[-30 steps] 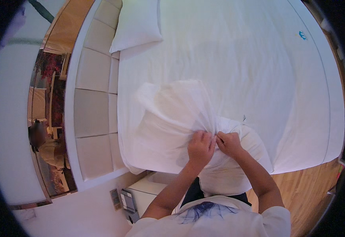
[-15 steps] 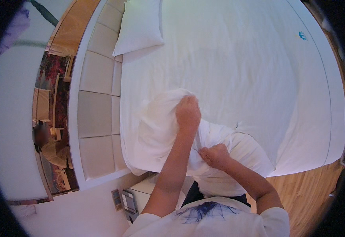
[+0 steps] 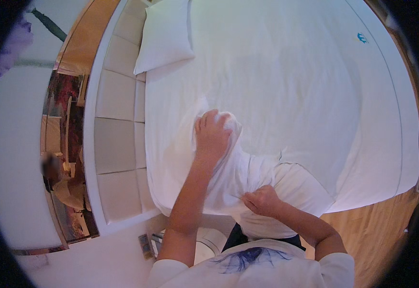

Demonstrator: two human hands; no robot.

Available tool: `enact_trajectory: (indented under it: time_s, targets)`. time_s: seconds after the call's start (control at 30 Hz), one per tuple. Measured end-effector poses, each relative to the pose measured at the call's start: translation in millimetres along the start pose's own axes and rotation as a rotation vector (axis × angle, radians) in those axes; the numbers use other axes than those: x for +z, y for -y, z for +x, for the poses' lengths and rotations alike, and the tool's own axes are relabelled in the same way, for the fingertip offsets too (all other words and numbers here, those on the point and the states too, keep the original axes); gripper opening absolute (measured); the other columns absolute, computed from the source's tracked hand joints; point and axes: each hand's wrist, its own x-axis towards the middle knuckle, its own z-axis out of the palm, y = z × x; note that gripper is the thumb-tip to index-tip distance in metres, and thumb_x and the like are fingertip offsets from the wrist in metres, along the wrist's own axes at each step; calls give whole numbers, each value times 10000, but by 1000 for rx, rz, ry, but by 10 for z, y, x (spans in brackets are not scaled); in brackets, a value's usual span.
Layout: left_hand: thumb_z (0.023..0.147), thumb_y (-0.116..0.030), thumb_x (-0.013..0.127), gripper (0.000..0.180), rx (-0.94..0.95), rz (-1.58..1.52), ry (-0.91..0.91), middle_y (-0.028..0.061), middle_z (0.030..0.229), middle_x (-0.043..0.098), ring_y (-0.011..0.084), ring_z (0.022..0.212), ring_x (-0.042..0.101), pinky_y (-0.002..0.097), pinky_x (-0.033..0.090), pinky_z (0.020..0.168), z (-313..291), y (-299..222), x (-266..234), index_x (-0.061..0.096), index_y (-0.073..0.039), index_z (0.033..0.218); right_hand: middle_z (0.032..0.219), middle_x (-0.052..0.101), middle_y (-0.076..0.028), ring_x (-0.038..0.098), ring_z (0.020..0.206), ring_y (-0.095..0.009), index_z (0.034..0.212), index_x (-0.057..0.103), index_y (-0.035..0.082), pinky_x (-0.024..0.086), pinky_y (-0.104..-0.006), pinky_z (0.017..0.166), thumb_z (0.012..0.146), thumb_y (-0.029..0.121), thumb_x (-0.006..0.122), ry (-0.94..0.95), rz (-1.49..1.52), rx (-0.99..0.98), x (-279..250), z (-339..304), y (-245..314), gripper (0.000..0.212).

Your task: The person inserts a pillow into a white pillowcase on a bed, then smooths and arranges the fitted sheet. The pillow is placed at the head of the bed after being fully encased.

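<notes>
Head view, left hand (image 3: 212,137) bent over white cloth (image 3: 252,170), its grip indistinct, right hand (image 3: 263,200) with fingers pinching gathered folds, bed (image 3: 291,96) beyond.

Left hand (image 3: 212,136), dial centre: palm turned down, hidden; grip on white cloth (image 3: 298,185) undeterminable. Right hand (image 3: 263,200), between 4 and 5 o'clock: fingertips buried in folds. Cloth's inside not visible. Pillow (image 3: 165,41), 11 o'clock: cut by top edge (headboard (image 3: 116,148) likewise). Blue mark (image 3: 361,38), 2 o'clock: too small to make out. Reflected person (image 3: 69,192), between 8 and 9 o'clock: head blurred. Purple flower (image 3: 15,45), 10 o'clock: lost into dark rim. White bedside unit (image 3: 209,241), 6 o'clock: partly behind left forearm (image 3: 186,206) and shirt (image 3: 276,271).
</notes>
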Motion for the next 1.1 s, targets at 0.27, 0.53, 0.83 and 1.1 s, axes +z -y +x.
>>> enact_trajectory:
  time_s: [0.27,0.53,0.83,1.1]
  targets:
    - [687,-347,708,437,-244,-166,486,160,939,640,300,871,605,384,456,797,172,281,-117,634,-51,1000,484,523,-93,549,442,-304,711,522,125,411,-448,406,813,262,540,247,-85,101,-2,62,18,172]
    - [749,-202,699,309,-693,-871,227,53,813,630,116,689,573,265,476,629,-440,349,-409,613,-15,979,794,621,-126,605,741,-316,811,565,61,482,-407,648,792,189,605,-227,172,273,-328,449,-205,135]
    - [711,-75,712,234,-355,-848,-53,17,822,549,105,764,509,249,425,701,-1042,329,-684,575,-45,899,916,606,-134,582,821,-290,913,596,29,472,-359,707,748,68,616,-172,467,149,-91,1267,227,170]
    - [697,-142,718,305,-252,-662,-90,95,869,551,219,763,537,308,442,697,-1331,597,-684,569,-30,939,762,567,-33,482,650,-108,864,576,15,406,-230,607,814,34,495,-72,698,246,268,1340,257,97]
